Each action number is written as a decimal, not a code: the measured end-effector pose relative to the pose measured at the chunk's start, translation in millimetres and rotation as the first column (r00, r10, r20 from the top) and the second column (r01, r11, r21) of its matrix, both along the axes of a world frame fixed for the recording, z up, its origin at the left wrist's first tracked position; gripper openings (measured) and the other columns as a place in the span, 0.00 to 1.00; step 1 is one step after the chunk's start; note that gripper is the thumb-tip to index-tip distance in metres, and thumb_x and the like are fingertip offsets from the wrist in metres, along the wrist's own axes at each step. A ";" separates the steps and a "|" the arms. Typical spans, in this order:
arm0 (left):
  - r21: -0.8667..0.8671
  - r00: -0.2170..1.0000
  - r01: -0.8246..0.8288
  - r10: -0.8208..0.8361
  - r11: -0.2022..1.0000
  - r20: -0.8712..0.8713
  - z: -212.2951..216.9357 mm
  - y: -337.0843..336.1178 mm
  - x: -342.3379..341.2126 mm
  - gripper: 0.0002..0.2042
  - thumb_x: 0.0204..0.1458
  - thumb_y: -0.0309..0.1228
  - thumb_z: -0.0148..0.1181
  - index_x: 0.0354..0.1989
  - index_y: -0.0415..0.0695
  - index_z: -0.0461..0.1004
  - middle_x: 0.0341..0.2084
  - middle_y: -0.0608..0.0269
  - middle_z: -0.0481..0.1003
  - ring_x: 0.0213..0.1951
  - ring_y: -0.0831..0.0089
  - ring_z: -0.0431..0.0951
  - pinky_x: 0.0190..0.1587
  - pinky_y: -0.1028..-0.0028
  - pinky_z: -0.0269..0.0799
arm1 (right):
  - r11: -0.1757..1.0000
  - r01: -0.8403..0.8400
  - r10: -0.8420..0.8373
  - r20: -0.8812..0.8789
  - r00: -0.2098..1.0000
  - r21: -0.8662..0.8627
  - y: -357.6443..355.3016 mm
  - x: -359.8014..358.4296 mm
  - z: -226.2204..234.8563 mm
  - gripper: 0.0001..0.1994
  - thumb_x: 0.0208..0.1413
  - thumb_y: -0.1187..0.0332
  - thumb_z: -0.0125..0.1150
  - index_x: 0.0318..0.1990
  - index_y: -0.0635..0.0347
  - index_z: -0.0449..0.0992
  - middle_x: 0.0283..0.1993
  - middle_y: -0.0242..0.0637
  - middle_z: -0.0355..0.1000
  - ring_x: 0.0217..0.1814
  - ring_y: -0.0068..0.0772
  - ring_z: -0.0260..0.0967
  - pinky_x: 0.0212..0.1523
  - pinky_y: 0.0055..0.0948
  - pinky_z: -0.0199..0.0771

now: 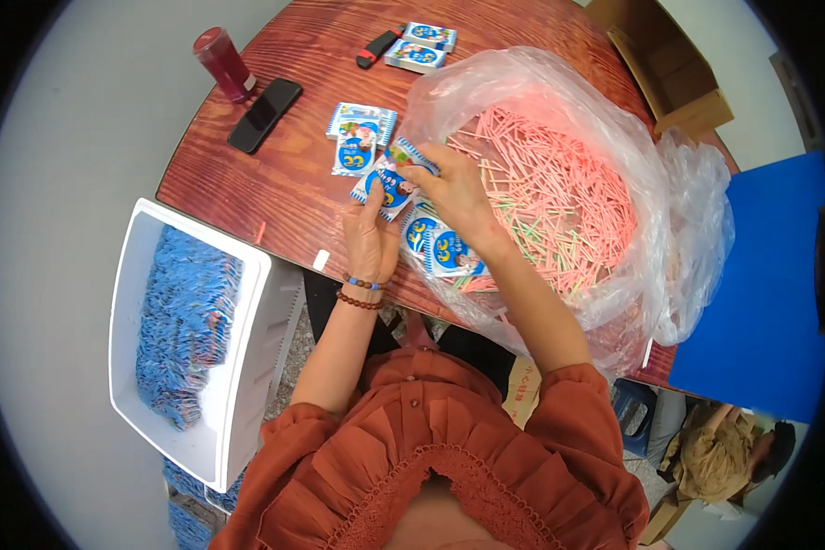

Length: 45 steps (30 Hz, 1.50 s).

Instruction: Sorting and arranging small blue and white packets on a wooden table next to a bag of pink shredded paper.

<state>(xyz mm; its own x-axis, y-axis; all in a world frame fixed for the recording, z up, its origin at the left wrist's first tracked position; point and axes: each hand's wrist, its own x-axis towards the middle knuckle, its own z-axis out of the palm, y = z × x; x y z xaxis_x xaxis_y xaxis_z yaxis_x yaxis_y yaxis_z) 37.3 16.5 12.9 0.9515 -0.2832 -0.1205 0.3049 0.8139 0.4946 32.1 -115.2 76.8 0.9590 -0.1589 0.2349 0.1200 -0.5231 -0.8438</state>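
My left hand [372,236] pinches a small blue-and-white printed packet [396,189] in front of me. Closed on the top end of a blue-and-white packet is my right hand [460,191]; I cannot tell whether it is the same packet or a second one overlapping it. Just left of the hands, a few similar packets [354,154] lie overlapped on the table. More packets [451,253] rest under my right wrist, by the edge of a big clear plastic bag [669,220]. Inside the open bag is a heap of thin pink sticks [577,165], with some pale green ones among them.
On the reddish wooden table [312,55] are a black phone [266,115], a red-filled jar [225,66], a black-and-red cutter [378,49] and small boxes [416,55]. At left stands a white bin [262,275] of blue packets. A cardboard box [706,110] and a seated person [720,454] are at right.
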 end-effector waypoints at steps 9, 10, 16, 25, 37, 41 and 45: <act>0.634 0.920 -0.376 0.352 0.675 0.171 -34.0 37.8 54.3 0.22 0.56 0.30 0.58 0.56 0.35 0.62 0.53 0.53 0.65 0.54 0.67 0.69 0.53 0.71 0.68 | 0.816 -0.173 0.172 -0.053 0.984 -0.551 33.6 108.4 -18.7 0.08 0.49 0.70 0.58 0.35 0.61 0.77 0.34 0.51 0.76 0.37 0.52 0.75 0.38 0.47 0.73; 0.635 0.923 -0.371 0.347 0.678 0.169 -34.7 33.5 55.2 0.22 0.56 0.30 0.58 0.56 0.35 0.62 0.53 0.53 0.65 0.54 0.67 0.69 0.53 0.71 0.68 | 0.768 -0.191 0.172 -0.091 0.981 -0.612 30.7 114.0 -22.3 0.07 0.50 0.70 0.57 0.36 0.61 0.77 0.34 0.50 0.76 0.36 0.52 0.75 0.38 0.47 0.73; 0.761 0.835 -0.550 0.197 0.345 0.514 -33.9 27.0 45.8 0.18 0.53 0.27 0.59 0.51 0.36 0.67 0.47 0.53 0.67 0.47 0.62 0.70 0.49 0.67 0.68 | 0.816 0.019 0.103 0.177 0.979 -0.578 20.6 96.0 -16.7 0.12 0.52 0.70 0.57 0.44 0.59 0.74 0.37 0.47 0.75 0.38 0.52 0.74 0.37 0.44 0.73; 0.792 0.667 -0.609 -0.568 -0.042 0.483 -17.9 -15.6 -30.3 0.16 0.41 0.39 0.69 0.34 0.46 0.73 0.38 0.59 0.69 0.45 0.59 0.65 0.48 0.59 0.53 | 0.957 -0.018 -0.060 -0.258 0.964 -0.289 -59.0 -76.0 -21.4 0.11 0.53 0.65 0.60 0.40 0.62 0.78 0.33 0.42 0.74 0.35 0.38 0.72 0.36 0.32 0.70; 0.591 0.346 -0.780 -0.647 0.204 0.680 -11.5 -19.0 -18.6 0.09 0.43 0.33 0.68 0.28 0.44 0.75 0.27 0.62 0.73 0.37 0.64 0.71 0.45 0.65 0.53 | 0.948 0.099 -0.084 0.062 0.994 -0.302 -81.1 -98.7 -59.6 0.10 0.50 0.67 0.62 0.38 0.62 0.76 0.30 0.35 0.69 0.32 0.31 0.69 0.35 0.25 0.67; 0.766 0.677 -0.387 -0.406 0.512 0.614 -3.0 -24.4 -23.5 0.04 0.48 0.25 0.64 0.32 0.42 0.76 0.32 0.66 0.76 0.37 0.75 0.75 0.40 0.74 0.66 | 0.991 0.008 0.001 -0.068 0.998 0.130 -84.7 -95.0 -54.5 0.05 0.54 0.71 0.60 0.35 0.63 0.76 0.29 0.30 0.71 0.31 0.21 0.67 0.33 0.22 0.66; 0.656 0.904 0.047 -0.311 0.754 0.293 0.9 -27.2 -29.9 0.03 0.53 0.23 0.61 0.34 0.37 0.76 0.32 0.67 0.77 0.35 0.85 0.75 0.36 0.83 0.73 | 0.731 -0.007 0.063 -0.058 0.996 0.683 -68.3 -95.6 -42.2 0.03 0.56 0.73 0.60 0.33 0.63 0.76 0.29 0.25 0.71 0.28 0.11 0.63 0.27 0.16 0.62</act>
<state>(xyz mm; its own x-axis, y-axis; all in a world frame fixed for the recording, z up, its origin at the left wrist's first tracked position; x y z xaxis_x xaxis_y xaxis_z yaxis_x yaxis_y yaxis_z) 7.4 -10.7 13.8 0.8983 -0.4393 0.0092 0.1036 0.2321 0.9672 -63.5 -183.4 34.6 0.9765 -0.2156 0.0074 0.0513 0.1990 -0.9787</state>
